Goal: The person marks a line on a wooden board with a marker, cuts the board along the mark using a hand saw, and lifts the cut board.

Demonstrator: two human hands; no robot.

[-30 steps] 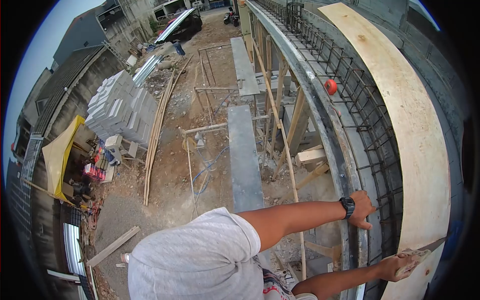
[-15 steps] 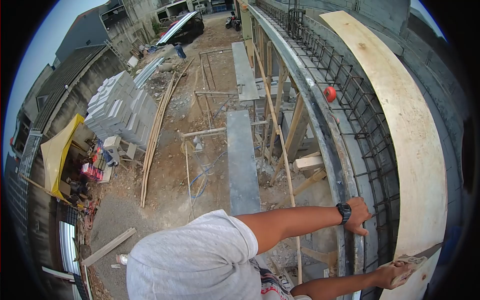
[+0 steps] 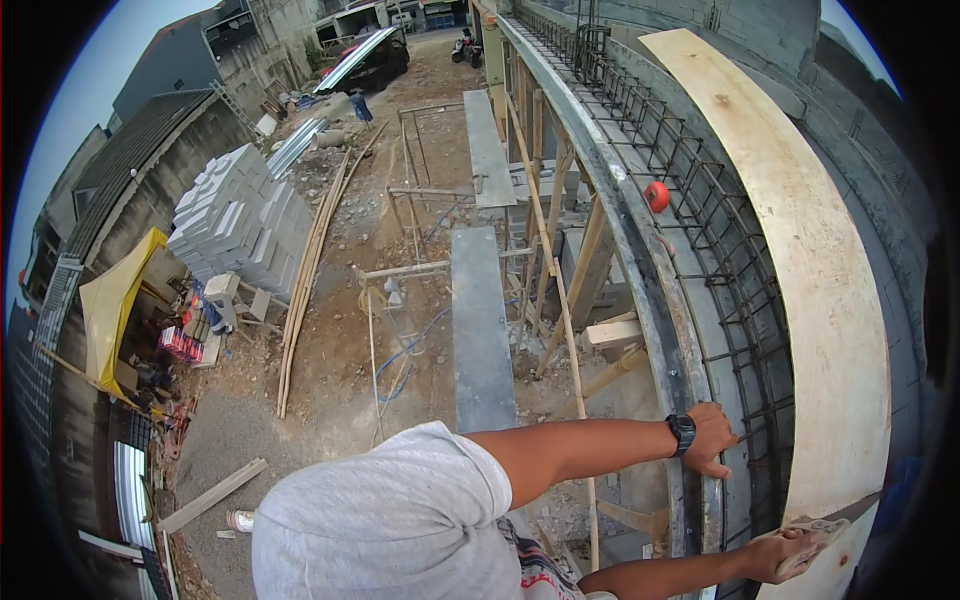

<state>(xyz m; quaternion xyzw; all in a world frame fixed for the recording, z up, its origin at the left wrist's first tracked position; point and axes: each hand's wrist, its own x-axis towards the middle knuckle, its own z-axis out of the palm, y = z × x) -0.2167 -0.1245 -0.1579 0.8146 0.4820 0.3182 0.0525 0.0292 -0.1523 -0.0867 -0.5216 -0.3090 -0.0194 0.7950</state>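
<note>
head camera: the right grip (image 3: 783,555) is closed round the pale handle (image 3: 822,532) of a hand saw, fingers folded over it and no gap showing; how firmly it squeezes, i cannot tell. the handle sits at the near edge of the long plywood strip (image 3: 820,240), and the dark blade (image 3: 858,506) points across the strip's width, probably so that the teeth meet the sheet crosswise rather than along its length. how deep the blade sits is too small to tell

the left grip (image 3: 708,440), with a black watch (image 3: 683,435) at the wrist, lies over the long formwork edge (image 3: 712,515), thumb parted from the fingers and no tool in it. it looks like a prop for the leaning body, which would leave the right arm free to work

further out, the rebar cage (image 3: 725,210) runs between that edge and the strip, so the right forearm has to reach over it. a round red thing (image 3: 656,197) rests by the cage, well apart from both grips. the grey plank (image 3: 483,330) lies lower, beyond the bamboo pole (image 3: 560,290), likely laid as footing
</note>
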